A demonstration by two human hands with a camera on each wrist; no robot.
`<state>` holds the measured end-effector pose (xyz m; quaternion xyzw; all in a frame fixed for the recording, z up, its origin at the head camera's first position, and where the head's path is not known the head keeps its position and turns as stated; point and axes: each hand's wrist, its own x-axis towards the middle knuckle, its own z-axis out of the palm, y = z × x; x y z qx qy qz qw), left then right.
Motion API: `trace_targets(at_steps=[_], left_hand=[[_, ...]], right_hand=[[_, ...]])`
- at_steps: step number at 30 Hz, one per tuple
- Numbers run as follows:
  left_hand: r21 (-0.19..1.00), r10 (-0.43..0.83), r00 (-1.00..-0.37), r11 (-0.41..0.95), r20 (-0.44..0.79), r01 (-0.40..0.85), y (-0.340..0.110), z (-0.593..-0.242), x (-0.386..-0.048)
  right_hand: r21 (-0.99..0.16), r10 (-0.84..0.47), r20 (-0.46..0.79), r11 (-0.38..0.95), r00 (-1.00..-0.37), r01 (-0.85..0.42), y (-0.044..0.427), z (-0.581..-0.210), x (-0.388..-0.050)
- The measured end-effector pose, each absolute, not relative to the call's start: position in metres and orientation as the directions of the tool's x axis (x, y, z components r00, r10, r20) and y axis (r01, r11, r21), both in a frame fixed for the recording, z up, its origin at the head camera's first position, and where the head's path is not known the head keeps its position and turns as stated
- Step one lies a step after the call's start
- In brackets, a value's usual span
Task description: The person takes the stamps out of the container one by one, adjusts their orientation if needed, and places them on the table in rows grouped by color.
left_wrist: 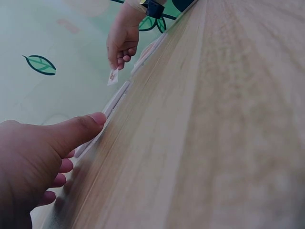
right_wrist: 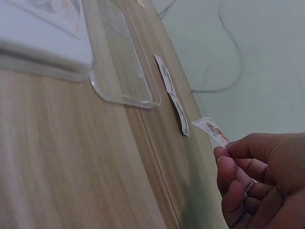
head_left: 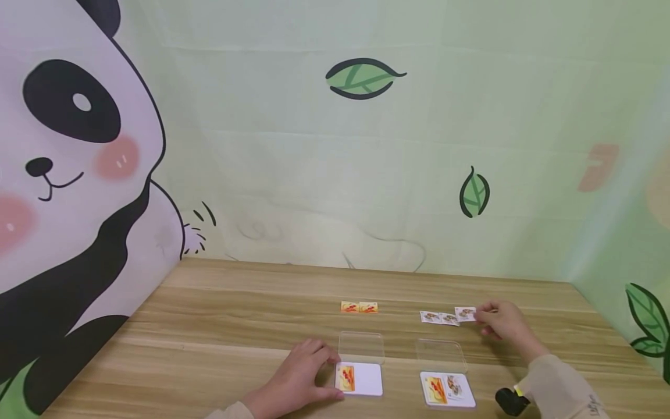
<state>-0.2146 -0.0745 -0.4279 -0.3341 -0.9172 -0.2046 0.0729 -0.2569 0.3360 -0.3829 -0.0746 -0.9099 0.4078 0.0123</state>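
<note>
"Wood grain runs across the surface [head_left: 220, 349]. What's nearest on it?"

"The one-picture case [head_left: 370, 379]; take everything from that. The left hand [head_left: 298, 375] is on its left side, fingers loosely spread, thumb and fingertips at its edge."

"And to its right?"

"A two-picture case [head_left: 467, 400], apart from it. Just beyond the one-picture case lies a clear lid [head_left: 361, 348]; a second clear lid [head_left: 441, 355] lies beyond it and to the right."

"Farther out?"

"Two yellow-and-red cards [head_left: 369, 308], side by side straight beyond it. Beyond it and to the right, a pair of white cards [head_left: 430, 317], then the right hand [head_left: 502, 323], pinching a third white card [head_left: 464, 314] between thumb and finger."

"What about the room?"

"Behind it all hangs a pale green wall covering [head_left: 262, 151], with a printed panda [head_left: 141, 233] to the case's left and leaves [head_left: 361, 78] high beyond it."

"Is that third card touching the pair?"

"The head view makes them seem to meet. The right wrist view shows it raised and apart, its end sticking out past the fingertips. The left wrist view shows the left thumb [left_wrist: 86, 126] side-on against the case."
</note>
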Motion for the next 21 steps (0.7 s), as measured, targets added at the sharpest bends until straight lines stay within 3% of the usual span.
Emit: trace_targets(at_steps=[21], left_hand=[[0.336, 0.585, -0.761, 0.683, 0.279, 0.649, -0.0741, -0.4263, -0.2143]], right_hand=[[-0.725, 0.17, -0.054, 0.671, -0.984, 0.156, 0.3454, -0.3911, -0.2553]])
